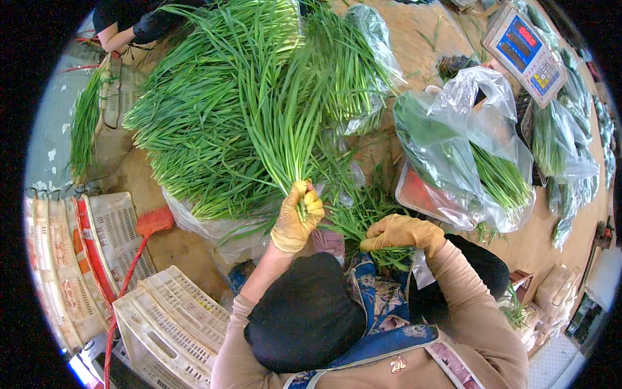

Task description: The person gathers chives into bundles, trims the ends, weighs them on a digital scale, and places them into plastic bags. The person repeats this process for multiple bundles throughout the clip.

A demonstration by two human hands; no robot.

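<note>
My left hand (297, 216), in a yellowish rubber glove, grips the stem ends of a bunch of garlic chives (291, 141). The leaves fan away from me over a large heap of chives (199, 112). My right hand (406, 232), gloved the same way, is curled over loose chive leaves (357, 216) in front of my lap. Its fingertips are partly hidden, so whether it grips any leaves is unclear. Beyond the left hand, more chives (347, 87) lie with their pale ends to the right, partly on clear plastic.
Right of the heap, a plastic bag of chives (503, 180) rests on a red-topped scale (420, 192). A digital display (522, 48) stands behind it, near more bagged chives (549, 138). Plastic crates (170, 311) and a red long-handled brush (154, 221) are at left. Another person's arm (116, 36) shows top left.
</note>
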